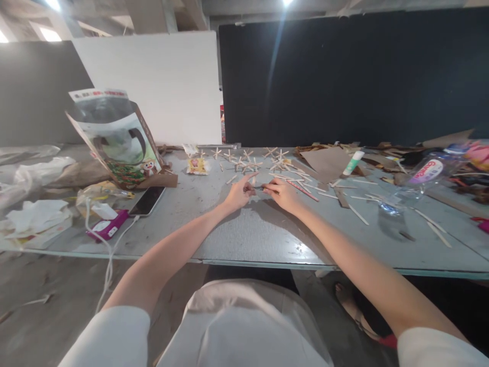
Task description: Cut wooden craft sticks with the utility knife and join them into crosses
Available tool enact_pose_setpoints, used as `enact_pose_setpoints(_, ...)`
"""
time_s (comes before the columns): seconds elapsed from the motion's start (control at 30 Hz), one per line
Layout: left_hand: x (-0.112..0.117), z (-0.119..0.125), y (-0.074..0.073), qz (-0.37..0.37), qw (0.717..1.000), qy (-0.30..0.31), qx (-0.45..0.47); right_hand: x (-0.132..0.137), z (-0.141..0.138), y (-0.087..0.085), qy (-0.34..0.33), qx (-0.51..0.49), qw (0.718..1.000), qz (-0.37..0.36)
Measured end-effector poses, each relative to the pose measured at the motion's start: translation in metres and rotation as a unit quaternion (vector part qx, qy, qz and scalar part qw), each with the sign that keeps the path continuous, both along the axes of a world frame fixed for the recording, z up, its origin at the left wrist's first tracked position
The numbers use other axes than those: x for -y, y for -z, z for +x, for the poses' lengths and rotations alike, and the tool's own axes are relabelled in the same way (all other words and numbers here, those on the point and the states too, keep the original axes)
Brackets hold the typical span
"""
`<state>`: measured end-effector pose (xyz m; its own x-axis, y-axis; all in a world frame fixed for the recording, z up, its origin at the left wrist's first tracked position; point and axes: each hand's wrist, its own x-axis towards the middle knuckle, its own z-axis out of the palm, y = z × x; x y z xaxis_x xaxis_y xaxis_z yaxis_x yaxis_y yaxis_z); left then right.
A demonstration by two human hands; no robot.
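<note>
My left hand [240, 194] and my right hand [281, 193] meet over the middle of the grey table [244, 239]. A small, dark, thin object [259, 188] spans the gap between their fingertips; its kind is too small to tell. The right fingers pinch its near end. My left thumb and fingers are curled together, the index finger stretched out, and what they hold is mostly hidden. Just beyond the hands lie several pale wooden sticks [301, 176] and several star shapes of crossed sticks [248, 164]. A red-edged strip [305, 191] lies beside my right hand.
On the left stand a picture-printed box [122, 148], a phone [147, 201] with a white cable, a purple box [108, 225] and tissues [38, 216]. A yellow packet [197, 165] lies at the back. To the right are a glue stick [353, 163], cardboard [324, 162] and a plastic bottle [424, 176].
</note>
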<state>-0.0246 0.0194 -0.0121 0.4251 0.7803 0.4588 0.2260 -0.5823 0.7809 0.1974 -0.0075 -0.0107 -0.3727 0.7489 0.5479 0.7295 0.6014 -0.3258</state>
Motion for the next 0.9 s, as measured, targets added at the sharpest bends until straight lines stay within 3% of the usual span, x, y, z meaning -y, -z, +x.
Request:
enact_pose_setpoints(0.33,0.0017,0.0005,-0.0019,0.008,1.000,0.003,-0.003,0.0002,-0.0005,0.0004,0.009,0.004,1.000,-0.004)
enact_pose_setpoints(0.9,0.0043,0.0002,-0.0063,0.007,1.000,-0.015,-0.020,-0.0032,0.0016,0.0064,-0.041,-0.034,0.998,0.019)
